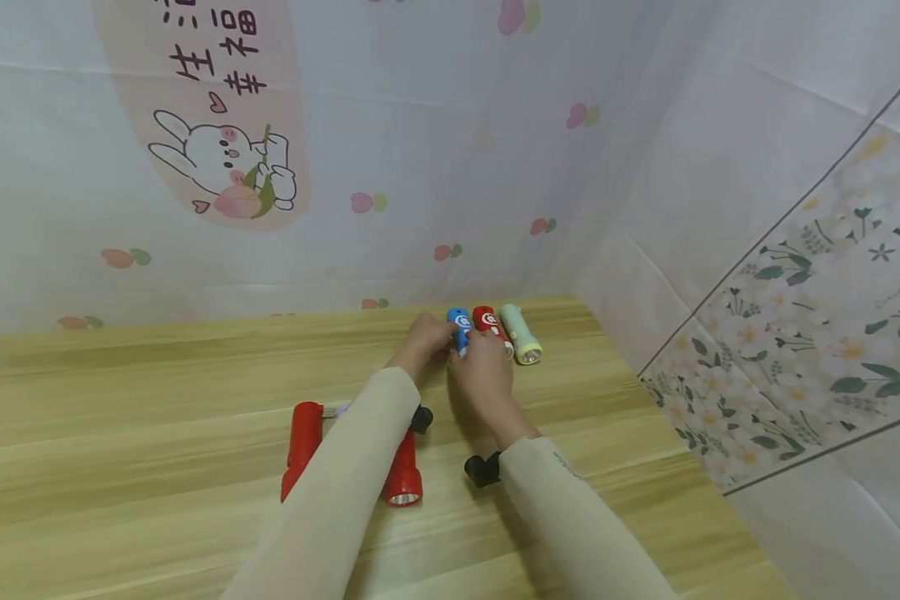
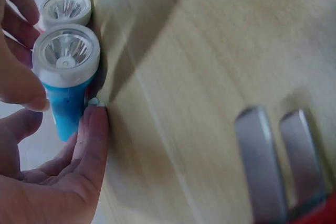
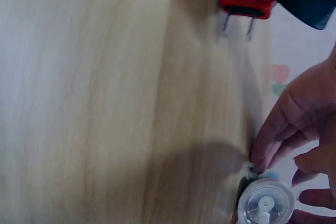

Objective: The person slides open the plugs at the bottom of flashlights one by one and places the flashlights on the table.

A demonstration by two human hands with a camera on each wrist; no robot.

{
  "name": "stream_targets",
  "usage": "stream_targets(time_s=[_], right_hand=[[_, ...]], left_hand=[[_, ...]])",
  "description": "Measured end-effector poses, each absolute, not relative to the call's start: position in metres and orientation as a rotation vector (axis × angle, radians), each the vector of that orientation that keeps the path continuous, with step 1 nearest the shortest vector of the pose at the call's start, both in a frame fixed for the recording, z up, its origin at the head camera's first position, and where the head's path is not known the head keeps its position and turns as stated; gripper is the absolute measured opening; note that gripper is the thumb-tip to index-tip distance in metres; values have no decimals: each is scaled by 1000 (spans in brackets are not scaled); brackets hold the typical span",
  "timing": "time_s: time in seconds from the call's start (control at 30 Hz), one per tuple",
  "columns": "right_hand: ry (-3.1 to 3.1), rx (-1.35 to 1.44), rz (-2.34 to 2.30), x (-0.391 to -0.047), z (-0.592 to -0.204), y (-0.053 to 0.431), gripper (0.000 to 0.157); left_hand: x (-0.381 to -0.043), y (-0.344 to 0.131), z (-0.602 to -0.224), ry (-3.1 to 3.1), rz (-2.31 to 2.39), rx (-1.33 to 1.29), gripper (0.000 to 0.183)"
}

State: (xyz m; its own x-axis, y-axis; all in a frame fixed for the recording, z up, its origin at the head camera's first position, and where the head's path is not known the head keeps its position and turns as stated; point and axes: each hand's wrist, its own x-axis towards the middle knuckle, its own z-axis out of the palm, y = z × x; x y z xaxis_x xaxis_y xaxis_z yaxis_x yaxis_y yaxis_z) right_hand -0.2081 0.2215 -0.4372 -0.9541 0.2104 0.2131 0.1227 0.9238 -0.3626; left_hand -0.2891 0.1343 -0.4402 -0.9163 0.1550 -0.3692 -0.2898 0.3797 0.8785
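Note:
A blue flashlight (image 1: 461, 321) with a white rim lies at the table's back, its lens toward me in the left wrist view. My right hand (image 1: 487, 371) comes over it from above, pinching its sides between thumb and fingers. Straight fingers of my left hand (image 2: 68, 182) touch the flashlight's side from the left, and the left thumb stands slightly apart from it. Right of the blue one lies a red flashlight (image 1: 487, 317), partly behind my right hand. A pale green flashlight (image 1: 521, 333) with a yellow rim follows in the row.
Two larger red flashlights (image 1: 306, 437) lie nearer to me, partly hidden under my left sleeve (image 1: 337, 492). Metal plug prongs (image 2: 262, 161) stick out from one. A patterned cloth wall (image 1: 420, 150) stands behind the wooden table (image 1: 157, 467), with another wall on the right.

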Motion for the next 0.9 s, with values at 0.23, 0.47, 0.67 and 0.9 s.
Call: stream_targets(time_s=[0.23, 0.47, 0.67, 0.9], right_hand=[[-2851, -192, 375, -205, -446, 221, 19], [-2835, -196, 416, -202, -453, 223, 20], [-2759, -135, 463, -197, -458, 224, 23], [-2666, -82, 503, -194, -460, 222, 15]], left_hand=[[-287, 138, -444, 2177, 1629, -124, 33], [-283, 140, -443, 2181, 1632, -111, 41], [-277, 145, -443, 2325, 1558, -99, 51], [-275, 150, -442, 2312, 1574, -185, 49]])
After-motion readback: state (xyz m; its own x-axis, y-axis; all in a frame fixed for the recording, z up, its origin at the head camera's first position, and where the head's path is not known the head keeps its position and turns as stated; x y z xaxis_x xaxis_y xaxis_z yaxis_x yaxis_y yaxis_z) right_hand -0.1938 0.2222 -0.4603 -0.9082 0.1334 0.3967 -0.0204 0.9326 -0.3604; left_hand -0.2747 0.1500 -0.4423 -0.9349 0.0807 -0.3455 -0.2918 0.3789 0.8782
